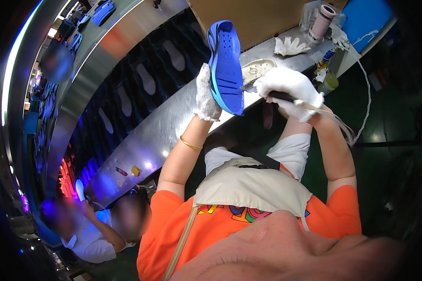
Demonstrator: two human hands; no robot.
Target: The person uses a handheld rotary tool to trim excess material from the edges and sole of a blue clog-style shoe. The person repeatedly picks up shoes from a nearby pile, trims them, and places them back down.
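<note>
My left hand [205,96], in a white knit glove, grips a blue shoe sole [228,70] by its outer side and holds it upright above the metal bench. The sole's hollow inner face, with small holes and slots, is turned to the right. My right hand [290,89], also gloved in white, is closed round a slim tool with a dark handle [281,96]. The tool's pointed grey tip is close to the sole's right edge; whether it touches, I cannot tell. Behind the right hand a cream-coloured sole [257,69] lies on the bench.
A conveyor with soles [147,77] runs along the far left of the bench [169,114]. At the back right are a loose white glove [290,47], a pink tumbler [322,23], a yellowish jar [329,83] and a white cord [368,93]. A co-worker [89,229] sits at lower left.
</note>
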